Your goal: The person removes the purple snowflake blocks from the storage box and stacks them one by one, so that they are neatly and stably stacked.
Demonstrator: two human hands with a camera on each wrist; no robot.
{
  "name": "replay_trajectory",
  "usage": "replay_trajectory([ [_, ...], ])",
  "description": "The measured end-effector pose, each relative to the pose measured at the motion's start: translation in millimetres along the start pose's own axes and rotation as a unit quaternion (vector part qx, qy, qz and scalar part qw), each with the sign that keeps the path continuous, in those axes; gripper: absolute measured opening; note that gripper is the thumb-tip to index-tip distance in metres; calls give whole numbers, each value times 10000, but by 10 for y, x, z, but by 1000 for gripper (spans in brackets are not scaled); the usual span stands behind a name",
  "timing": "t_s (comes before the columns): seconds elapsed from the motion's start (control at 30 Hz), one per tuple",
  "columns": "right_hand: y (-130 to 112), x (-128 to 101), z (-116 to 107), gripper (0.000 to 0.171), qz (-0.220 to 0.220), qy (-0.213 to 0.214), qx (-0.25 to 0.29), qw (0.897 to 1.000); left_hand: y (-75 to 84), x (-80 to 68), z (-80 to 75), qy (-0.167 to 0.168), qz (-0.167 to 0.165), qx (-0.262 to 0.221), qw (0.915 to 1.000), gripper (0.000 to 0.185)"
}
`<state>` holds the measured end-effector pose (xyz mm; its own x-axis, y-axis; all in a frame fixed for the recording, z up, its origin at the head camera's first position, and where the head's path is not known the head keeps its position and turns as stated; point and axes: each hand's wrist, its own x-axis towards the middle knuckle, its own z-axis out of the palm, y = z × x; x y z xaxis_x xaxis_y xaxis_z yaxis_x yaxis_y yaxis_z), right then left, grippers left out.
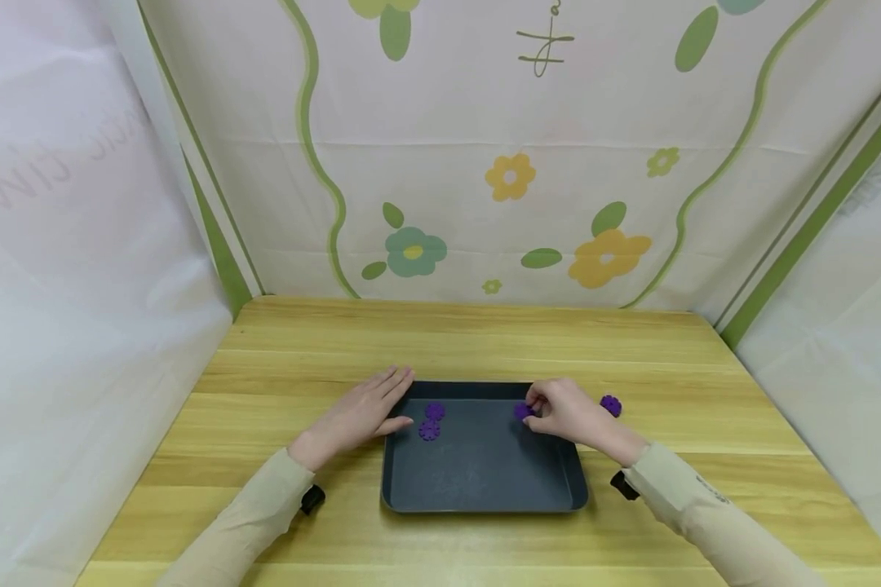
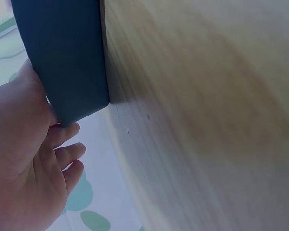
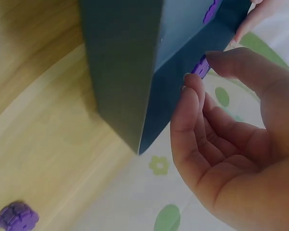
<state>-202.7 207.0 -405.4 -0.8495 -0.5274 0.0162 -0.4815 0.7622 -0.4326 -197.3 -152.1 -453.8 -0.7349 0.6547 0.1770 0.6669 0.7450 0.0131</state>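
1. Pinching is being done by the right hand (image 1: 568,412): a purple disc (image 1: 523,412) is being held between thumb and fingertips over the tray's (image 1: 484,481) right side.
2. The left hand (image 1: 363,412) is being rested flat, fingers straight, against the tray's left rim on the tabletop (image 1: 301,359); nothing is being held.
3. The disc is being judged light, stiff and notched; its edge is likely the best hold, since it lies thin and flat.
4. Four discs are being counted: one pinched, two in the tray (image 1: 431,420), one on the tabletop (image 1: 611,404). One tray.
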Motion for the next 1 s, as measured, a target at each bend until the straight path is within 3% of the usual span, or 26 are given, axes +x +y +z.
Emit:
replay_trajectory([
  [0.3,97,-100,-113,16,343,203,-81,9992,13,10,-17,-35,-65,-150,9999,73],
  [0.57,264,-190,-189,16,386,470,-40,9981,27,9,-27,-67,-89,-226,9997,73],
  [1.0,548,-309,-290,15,847,527,30,9950,21,7,-13,-83,-112,-192,9997,73],
])
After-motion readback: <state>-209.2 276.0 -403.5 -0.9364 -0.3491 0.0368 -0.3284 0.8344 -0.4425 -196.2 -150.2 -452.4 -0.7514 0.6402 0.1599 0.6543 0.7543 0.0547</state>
